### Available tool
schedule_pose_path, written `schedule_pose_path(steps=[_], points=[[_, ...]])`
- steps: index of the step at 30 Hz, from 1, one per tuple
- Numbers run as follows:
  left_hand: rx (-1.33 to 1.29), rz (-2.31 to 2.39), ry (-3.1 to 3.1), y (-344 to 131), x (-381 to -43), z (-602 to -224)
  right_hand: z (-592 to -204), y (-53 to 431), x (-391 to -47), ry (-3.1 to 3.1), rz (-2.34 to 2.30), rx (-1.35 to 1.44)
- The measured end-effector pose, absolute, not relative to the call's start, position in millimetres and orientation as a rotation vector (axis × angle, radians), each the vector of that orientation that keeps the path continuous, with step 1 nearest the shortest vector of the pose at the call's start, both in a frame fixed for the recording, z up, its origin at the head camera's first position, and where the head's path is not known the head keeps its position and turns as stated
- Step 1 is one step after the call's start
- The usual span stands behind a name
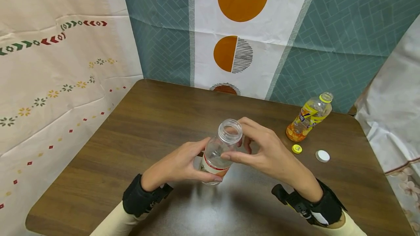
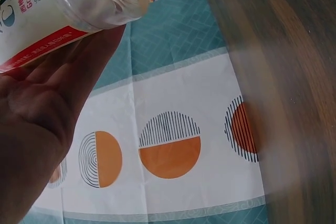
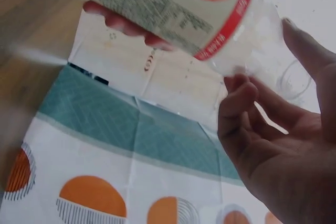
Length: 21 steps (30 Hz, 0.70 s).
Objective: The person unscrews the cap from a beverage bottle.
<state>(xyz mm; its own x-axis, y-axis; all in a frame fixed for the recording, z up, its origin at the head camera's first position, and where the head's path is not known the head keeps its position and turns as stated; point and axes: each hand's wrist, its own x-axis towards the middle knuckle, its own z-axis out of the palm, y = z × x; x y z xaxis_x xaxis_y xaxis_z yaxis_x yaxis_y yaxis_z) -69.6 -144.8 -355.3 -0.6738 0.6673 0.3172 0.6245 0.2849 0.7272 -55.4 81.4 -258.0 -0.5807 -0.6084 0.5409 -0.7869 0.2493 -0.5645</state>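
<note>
A clear bottle, uncapped, with a pale label and a red stripe, is tilted slightly over the middle of the table. My left hand grips its lower body round the label, thumb in front. In the right wrist view, the left fingertips show behind the bottle. Up at the shoulder and neck, my right hand holds the bottle between the thumb and bent fingers. Whether the base touches the table cannot be told. In the left wrist view, the palm of my left hand lies against the labelled side.
To the right stands an uncapped yellow-labelled bottle. Near its base lie a small yellow cap and a larger white cap. The brown wooden table meets a patterned cloth at its back edge.
</note>
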Motion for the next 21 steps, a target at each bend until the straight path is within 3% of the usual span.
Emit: schedule_pose_path(steps=[21], points=[[1.206,1.330,2.391,-134.4,-68.3,-362.1,-266.0,88.0,-53.4,-2.219,1.316,1.249]])
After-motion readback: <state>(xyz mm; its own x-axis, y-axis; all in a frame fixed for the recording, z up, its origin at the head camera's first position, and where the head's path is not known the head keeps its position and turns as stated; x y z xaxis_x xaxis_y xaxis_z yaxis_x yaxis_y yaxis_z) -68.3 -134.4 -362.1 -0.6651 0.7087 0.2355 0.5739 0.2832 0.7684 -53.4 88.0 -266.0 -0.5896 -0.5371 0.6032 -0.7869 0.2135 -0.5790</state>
